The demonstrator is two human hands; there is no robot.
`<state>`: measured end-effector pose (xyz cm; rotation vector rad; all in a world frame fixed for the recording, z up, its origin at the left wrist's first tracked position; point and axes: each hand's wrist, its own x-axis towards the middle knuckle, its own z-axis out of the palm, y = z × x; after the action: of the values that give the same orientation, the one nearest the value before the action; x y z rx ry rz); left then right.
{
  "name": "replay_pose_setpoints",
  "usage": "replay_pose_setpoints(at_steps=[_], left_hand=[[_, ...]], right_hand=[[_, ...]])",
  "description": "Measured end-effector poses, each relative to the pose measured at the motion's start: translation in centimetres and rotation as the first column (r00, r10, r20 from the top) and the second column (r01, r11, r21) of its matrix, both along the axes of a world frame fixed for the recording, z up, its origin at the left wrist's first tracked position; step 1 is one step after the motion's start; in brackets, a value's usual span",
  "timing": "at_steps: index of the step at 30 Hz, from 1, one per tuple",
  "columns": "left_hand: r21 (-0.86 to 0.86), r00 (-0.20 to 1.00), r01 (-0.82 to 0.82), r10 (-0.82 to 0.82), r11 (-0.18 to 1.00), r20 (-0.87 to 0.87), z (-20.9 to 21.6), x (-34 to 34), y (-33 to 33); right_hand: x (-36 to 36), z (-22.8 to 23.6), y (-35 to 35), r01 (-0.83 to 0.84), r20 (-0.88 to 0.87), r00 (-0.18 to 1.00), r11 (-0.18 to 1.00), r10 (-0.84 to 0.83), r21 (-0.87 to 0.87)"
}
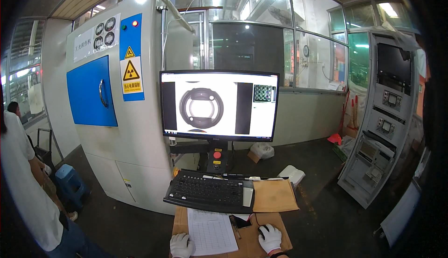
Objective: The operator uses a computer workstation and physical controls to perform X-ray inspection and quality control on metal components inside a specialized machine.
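Observation:
My right hand (271, 239), in a white glove, lies over a black computer mouse (262, 230) on a cardboard-covered surface (249, 246). At the lower left, my left hand (181, 246), also gloved in white, rests beside a printed table sheet (210, 232), its fingers loosely laid down and nothing seen in them. A pen (235, 226) and a dark phone-like object (242, 221) lie between the sheet and the mouse. Above them sits a black keyboard (205, 190). The monitor (219, 106) shows a grey picture of a ring-shaped part.
A tall cream cabinet (140, 164) with a blue door (91, 92) stands on the left. A brown envelope (275, 195) lies right of the keyboard, below a red button (217, 155). Another person (28, 178) and a blue stool (71, 183) are far left; an equipment rack (380, 118) stands right.

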<state>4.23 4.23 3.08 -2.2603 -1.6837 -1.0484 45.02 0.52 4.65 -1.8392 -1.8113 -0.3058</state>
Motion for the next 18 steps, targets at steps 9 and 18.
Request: replay_pose_setpoints(at_steps=[9, 18], left_hand=[[0.055, 1.0, 0.021, -0.022, 0.998, 0.015, 0.75, 0.24, -0.31], [0.04, 1.0, 0.022, -0.023, 0.999, 0.007, 0.75, 0.21, -0.18]], right_hand=[[0.21, -0.29, 0.06, 0.001, -0.008, 1.0, 1.0, -0.001, -0.014], [0.34, -0.5, 0.16, -0.005, -0.004, 1.0, 1.0, 0.005, -0.006]])
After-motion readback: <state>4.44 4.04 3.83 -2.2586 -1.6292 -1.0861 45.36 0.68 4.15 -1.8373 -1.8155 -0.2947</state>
